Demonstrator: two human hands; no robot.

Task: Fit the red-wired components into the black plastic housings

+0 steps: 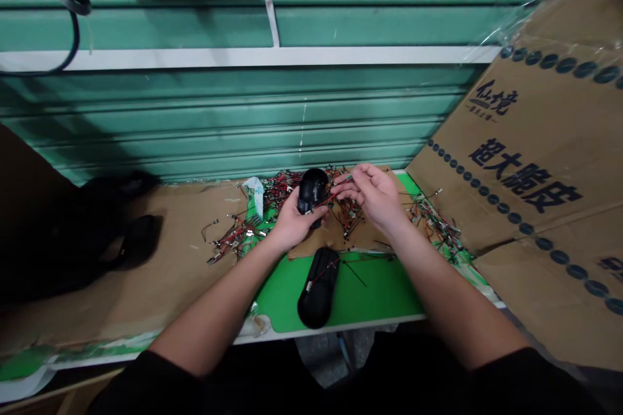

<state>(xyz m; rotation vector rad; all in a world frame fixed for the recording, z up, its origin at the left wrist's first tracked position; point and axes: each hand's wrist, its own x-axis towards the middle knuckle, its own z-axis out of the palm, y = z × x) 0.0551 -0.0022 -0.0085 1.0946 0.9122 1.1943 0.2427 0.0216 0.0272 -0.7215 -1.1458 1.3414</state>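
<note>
Left hand (296, 220) curled around a black plastic casing (312, 189), right hand (374, 198) half-closed, red wire (328, 198) between its fingertips

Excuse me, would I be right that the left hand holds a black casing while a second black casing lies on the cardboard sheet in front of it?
Not quite: the head view shows the second black casing lying on the green mat, not the cardboard sheet. The left hand does hold a black casing.
</note>
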